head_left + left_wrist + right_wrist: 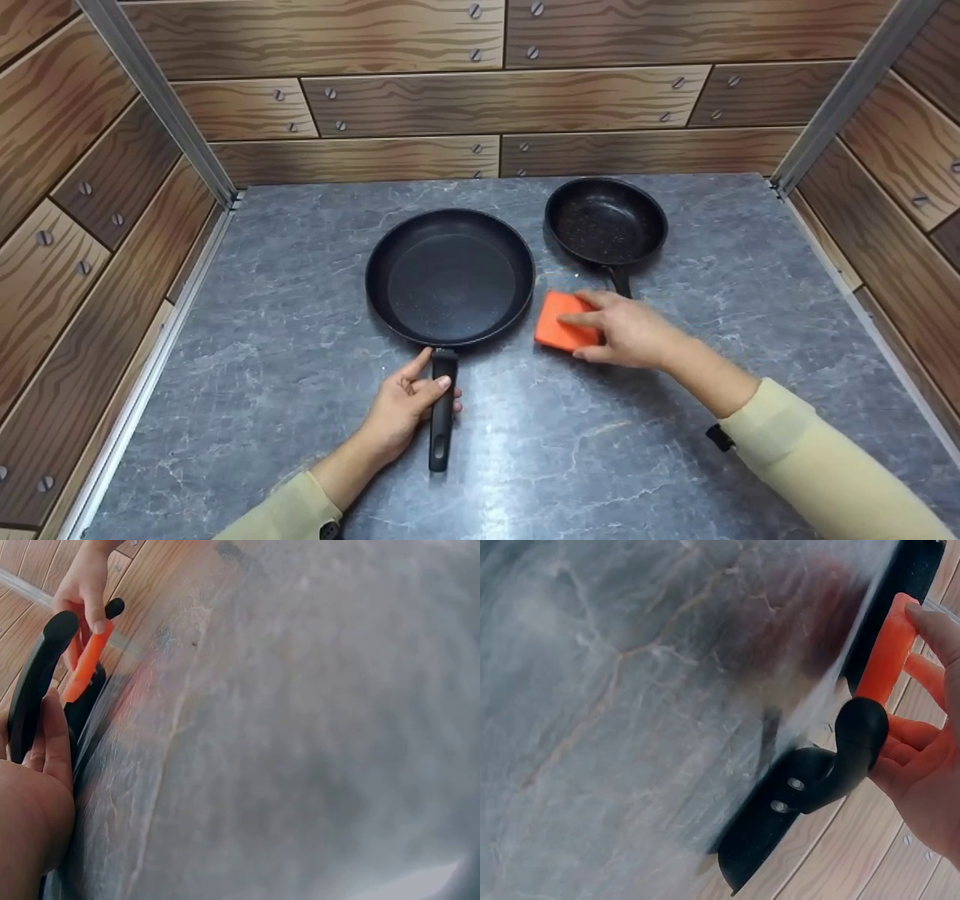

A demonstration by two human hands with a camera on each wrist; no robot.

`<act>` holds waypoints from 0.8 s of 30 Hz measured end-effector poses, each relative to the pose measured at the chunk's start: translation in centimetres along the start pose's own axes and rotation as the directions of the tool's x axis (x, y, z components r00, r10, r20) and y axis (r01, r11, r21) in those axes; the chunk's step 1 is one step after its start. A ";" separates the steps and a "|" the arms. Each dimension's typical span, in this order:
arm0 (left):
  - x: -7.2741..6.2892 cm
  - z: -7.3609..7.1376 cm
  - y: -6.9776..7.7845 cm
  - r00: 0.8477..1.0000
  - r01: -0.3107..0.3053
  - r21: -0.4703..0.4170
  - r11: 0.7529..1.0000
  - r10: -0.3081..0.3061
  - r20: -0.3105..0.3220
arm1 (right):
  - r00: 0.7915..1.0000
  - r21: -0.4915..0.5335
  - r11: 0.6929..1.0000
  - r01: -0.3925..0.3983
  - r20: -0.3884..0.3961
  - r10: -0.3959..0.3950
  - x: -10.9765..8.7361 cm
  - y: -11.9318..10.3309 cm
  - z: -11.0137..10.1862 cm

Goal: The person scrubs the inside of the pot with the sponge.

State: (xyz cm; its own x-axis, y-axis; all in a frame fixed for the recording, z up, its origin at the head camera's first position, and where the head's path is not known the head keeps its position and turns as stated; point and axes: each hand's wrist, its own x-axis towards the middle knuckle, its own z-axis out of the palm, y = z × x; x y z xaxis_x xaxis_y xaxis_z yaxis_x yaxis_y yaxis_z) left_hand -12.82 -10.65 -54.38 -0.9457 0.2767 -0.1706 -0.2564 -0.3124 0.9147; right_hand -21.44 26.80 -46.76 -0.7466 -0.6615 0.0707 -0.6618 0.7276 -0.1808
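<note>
A large black frying pan [450, 285] lies on the table, its handle [441, 435] pointing toward me. My left hand [397, 412] grips that handle near the pan's rim, thumb on top and other fingers at the far side. To the right of the pan, my right hand [637, 330] holds an orange sponge [553, 311] by its edges between thumb and fingers. The right wrist view also shows the sponge [889, 652] in the fingers, beside the handle [862, 735] of a smaller pan. That smaller black frying pan [604, 225] sits behind the right hand, which partly hides its handle.
The grey marble-patterned tabletop [285, 315] carries both pans. Wood-patterned panels [495, 105] rise at the back and both sides, with metal posts [165, 112] at the back corners. A few small light specks lie between the pans.
</note>
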 end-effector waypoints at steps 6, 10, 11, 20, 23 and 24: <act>0.0 -0.2 0.1 1.000 0.006 0.000 1.000 -0.006 -0.009 | 0.999 -0.002 1.000 0.021 0.030 -0.021 0.4 -0.2 0.8; 0.0 -0.4 0.1 1.000 0.005 0.004 1.000 -0.005 -0.014 | 0.999 -0.005 1.000 0.026 0.047 -0.026 0.7 -0.3 1.1; 0.0 -0.4 0.2 1.000 0.004 0.007 1.000 -0.004 -0.015 | 0.998 -0.007 1.000 0.025 0.053 -0.025 0.8 -0.4 1.1; 0.2 -0.5 0.7 1.000 0.021 0.016 1.000 -0.020 -0.023 | 0.993 -0.042 0.999 -0.008 0.114 0.013 1.2 -0.7 1.2; 0.1 -0.5 0.9 0.999 0.030 0.025 0.999 -0.029 -0.026 | 0.994 -0.055 0.999 0.002 0.112 0.004 1.2 -0.8 1.4; 0.0 -0.5 1.0 0.999 0.034 0.032 0.999 -0.033 -0.029 | 0.995 -0.052 0.999 0.009 0.104 -0.003 1.1 -0.8 1.4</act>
State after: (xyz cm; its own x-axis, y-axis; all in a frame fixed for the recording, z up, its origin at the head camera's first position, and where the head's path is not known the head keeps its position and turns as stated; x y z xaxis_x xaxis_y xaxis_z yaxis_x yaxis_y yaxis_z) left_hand -13.18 -11.44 -53.69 -0.9422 0.2602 -0.2110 -0.2814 -0.2732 0.9199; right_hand -21.61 25.22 -47.88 -0.7333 -0.6792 -0.0313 -0.6709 0.7303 -0.1290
